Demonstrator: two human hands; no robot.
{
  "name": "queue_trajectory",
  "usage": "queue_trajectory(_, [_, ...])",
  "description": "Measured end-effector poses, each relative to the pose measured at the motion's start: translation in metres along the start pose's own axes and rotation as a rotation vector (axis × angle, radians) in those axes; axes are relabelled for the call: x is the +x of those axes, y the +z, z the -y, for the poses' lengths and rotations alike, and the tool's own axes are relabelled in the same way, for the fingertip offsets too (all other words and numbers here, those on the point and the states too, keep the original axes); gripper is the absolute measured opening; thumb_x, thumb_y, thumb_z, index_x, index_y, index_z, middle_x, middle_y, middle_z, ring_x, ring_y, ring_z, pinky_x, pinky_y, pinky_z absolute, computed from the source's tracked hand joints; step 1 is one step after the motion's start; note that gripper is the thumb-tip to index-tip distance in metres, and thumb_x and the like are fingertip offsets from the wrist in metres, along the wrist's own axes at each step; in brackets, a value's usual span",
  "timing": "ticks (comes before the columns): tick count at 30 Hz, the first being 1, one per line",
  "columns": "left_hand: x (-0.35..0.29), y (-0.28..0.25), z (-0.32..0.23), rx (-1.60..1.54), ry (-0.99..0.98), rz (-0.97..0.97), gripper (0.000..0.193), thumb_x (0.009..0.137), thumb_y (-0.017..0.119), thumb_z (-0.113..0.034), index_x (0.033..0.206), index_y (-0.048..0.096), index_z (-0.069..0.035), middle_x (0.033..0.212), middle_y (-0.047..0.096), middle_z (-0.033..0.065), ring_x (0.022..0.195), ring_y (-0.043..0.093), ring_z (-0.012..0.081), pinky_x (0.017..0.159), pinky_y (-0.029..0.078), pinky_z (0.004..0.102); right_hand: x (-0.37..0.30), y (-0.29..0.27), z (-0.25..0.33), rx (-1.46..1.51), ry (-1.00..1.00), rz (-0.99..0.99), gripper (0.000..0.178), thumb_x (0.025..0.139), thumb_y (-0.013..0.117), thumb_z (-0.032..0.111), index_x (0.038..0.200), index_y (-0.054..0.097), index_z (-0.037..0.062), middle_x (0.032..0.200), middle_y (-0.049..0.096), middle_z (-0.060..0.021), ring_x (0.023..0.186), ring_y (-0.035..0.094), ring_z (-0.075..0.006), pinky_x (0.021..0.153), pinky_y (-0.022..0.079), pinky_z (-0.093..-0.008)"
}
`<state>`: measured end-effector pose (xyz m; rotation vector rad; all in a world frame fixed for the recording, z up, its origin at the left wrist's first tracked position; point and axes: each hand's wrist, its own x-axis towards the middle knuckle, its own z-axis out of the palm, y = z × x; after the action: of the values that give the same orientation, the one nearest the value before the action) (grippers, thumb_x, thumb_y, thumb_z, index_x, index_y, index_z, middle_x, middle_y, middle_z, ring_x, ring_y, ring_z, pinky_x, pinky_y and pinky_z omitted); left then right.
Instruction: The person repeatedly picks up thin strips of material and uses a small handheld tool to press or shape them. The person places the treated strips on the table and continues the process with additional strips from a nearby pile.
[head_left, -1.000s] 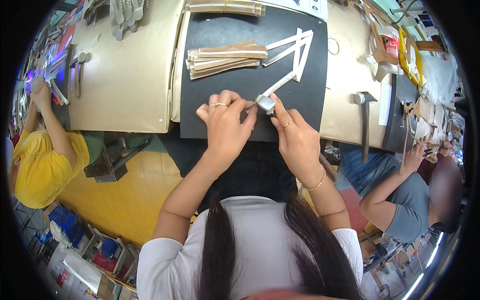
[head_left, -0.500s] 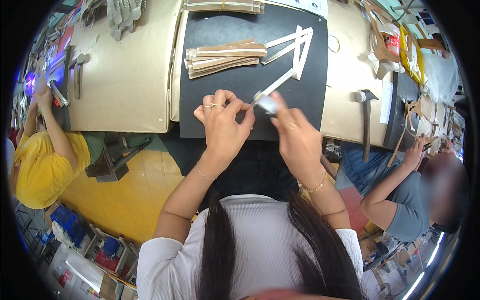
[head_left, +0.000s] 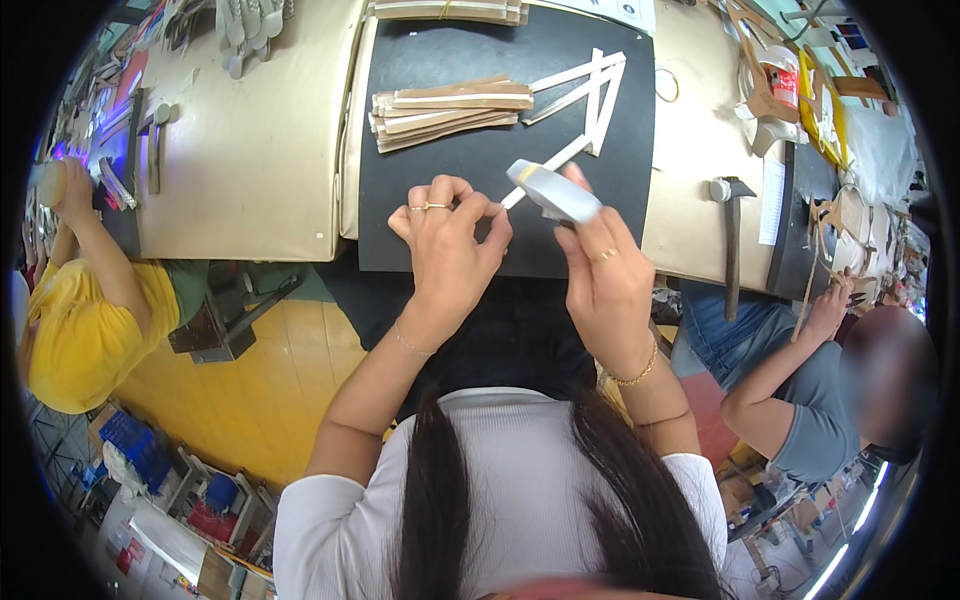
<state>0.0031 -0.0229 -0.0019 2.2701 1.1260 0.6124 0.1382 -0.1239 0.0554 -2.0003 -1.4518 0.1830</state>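
My left hand (head_left: 445, 240) rests on a black mat (head_left: 400, 170), thumb and index finger pinched at the near end of a narrow white strip (head_left: 568, 152). In my right hand (head_left: 610, 265) is a pale grey, flattish object with a yellow band (head_left: 555, 190); its kind is unclear. It is held tilted just over the strip, to the right of my left fingers. Beyond them, more white strips (head_left: 600, 110) lie in a zigzag. Beside these is a stack of brown strips with white bands (head_left: 450, 100).
Another bundle of brown strips (head_left: 450, 12) sits at the mat's far edge. A hammer (head_left: 732, 240) lies to the right, and another hammer (head_left: 155, 150) on the left table. A person in yellow (head_left: 90, 340) works at left, another in grey-blue (head_left: 800, 430) at right.
My right hand has moved slightly right and nearer, and the grey object has lifted and turned, now showing its yellow band. The left hand has barely moved.
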Motion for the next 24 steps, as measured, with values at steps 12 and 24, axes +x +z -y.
queue_trajectory(12, [-0.006,-0.002,0.008,-0.029,0.081,-0.043,0.011,0.076,0.083,-0.016,0.08,0.074,-0.013,0.095,0.058,-0.0019,0.096,0.051,0.0213,0.087,0.028,0.0418,-0.005,0.004,-0.002,-0.105,0.035,0.152,0.053,0.095,0.07,0.014,0.147,0.06,0.0197,0.082,0.062,-0.0049,0.064,0.065,-0.0237,0.056,0.052,-0.0377])
queue_trajectory(24, [-0.007,-0.003,0.007,-0.012,0.092,-0.042,0.015,0.073,0.085,-0.013,0.083,0.075,-0.011,0.095,0.059,-0.0025,0.095,0.053,0.0189,0.089,0.028,0.0395,-0.006,0.004,0.001,0.04,-0.018,-0.016,0.055,0.093,0.071,0.012,0.147,0.059,0.0165,0.082,0.061,-0.0066,0.065,0.065,-0.0252,0.058,0.053,-0.0375])
